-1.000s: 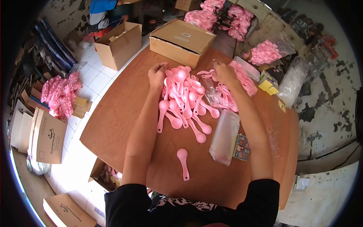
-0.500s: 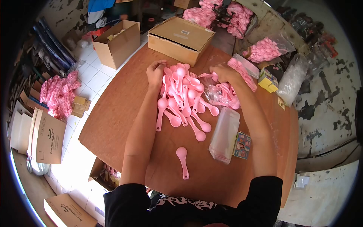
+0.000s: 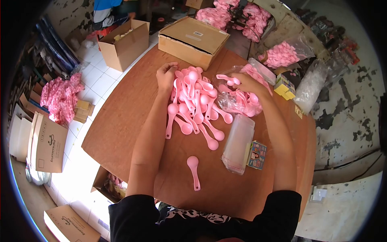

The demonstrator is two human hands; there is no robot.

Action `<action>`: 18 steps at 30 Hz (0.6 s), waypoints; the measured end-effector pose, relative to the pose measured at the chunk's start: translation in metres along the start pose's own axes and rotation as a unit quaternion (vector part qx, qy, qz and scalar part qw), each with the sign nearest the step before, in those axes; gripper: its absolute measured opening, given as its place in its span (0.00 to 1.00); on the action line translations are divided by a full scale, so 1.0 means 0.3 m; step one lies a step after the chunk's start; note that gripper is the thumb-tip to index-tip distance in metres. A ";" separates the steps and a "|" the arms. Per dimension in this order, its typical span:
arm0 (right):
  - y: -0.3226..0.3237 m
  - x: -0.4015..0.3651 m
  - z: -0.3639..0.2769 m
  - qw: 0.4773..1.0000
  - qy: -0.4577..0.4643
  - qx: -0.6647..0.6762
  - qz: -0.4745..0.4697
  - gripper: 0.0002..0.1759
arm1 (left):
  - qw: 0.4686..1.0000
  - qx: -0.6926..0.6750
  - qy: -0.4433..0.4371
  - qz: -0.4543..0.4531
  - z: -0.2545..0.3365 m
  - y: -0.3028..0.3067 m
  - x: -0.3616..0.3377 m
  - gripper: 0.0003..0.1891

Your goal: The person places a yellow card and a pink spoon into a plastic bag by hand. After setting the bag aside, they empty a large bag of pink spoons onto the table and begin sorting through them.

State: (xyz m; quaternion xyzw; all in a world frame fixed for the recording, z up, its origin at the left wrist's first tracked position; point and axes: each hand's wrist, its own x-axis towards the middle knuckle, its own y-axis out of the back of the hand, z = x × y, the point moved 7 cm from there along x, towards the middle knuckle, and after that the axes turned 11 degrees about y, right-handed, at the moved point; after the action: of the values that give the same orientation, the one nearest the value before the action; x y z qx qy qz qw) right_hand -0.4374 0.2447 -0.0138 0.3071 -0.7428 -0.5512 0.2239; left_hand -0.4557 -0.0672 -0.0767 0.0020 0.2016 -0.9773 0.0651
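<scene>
A heap of pink measuring spoons [image 3: 197, 99] lies on the brown table. My left hand [image 3: 166, 76] rests against the heap's far left edge, its fingers curled closed; what they hold, if anything, is hidden. To the right of the heap, my right hand [image 3: 246, 82] grips pink measuring spoons [image 3: 229, 80] whose ends stick out to the left. Just below it is an opened clear plastic bag [image 3: 230, 103] with more pink spoons in and around it. One single spoon [image 3: 193, 172] lies apart, nearer my body.
Clear plastic sleeves [image 3: 238, 145] lie beside a small printed box [image 3: 256, 155]. A cardboard box [image 3: 193, 38] stands at the table's far edge, a yellow box [image 3: 284, 86] at the right. Cartons [image 3: 48, 145] stand on the floor at left; another person [image 3: 107, 14] is at the back.
My right hand has shifted slightly right and toward me, and pink spoons now show clearly in its grip. My left hand has hardly moved.
</scene>
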 end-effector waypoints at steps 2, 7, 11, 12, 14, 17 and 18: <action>0.023 -0.021 -0.025 0.998 -0.032 0.053 0.029 0.18 | 1.000 -0.007 0.001 -0.003 -0.006 0.001 0.006 0.09; 0.114 -0.073 -0.040 0.976 -0.018 0.143 0.162 0.26 | 1.000 -0.030 0.000 -0.007 -0.007 -0.004 0.003 0.10; 0.132 -0.110 -0.087 0.933 -0.074 0.298 0.189 0.23 | 1.000 -0.022 -0.005 -0.002 -0.001 -0.003 0.001 0.10; 0.142 -0.116 -0.107 0.908 -0.072 0.353 0.212 0.24 | 1.000 -0.016 -0.007 0.002 -0.001 -0.002 0.003 0.10; 0.147 -0.116 -0.077 0.914 -0.058 0.336 0.220 0.23 | 1.000 -0.017 -0.006 -0.001 -0.004 -0.001 0.005 0.10; 0.169 -0.122 -0.138 0.900 -0.065 0.364 0.230 0.20 | 1.000 -0.011 -0.006 -0.002 -0.006 0.001 0.007 0.10; 0.168 -0.125 -0.172 0.880 -0.086 0.406 0.232 0.17 | 1.000 -0.005 -0.006 0.000 -0.007 0.001 0.008 0.10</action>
State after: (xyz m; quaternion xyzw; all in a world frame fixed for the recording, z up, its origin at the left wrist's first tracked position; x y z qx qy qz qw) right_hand -0.3865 0.2462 0.0497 0.1415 -0.9677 -0.1577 0.1364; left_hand -0.4581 -0.0670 -0.0788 -0.0041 0.2061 -0.9763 0.0661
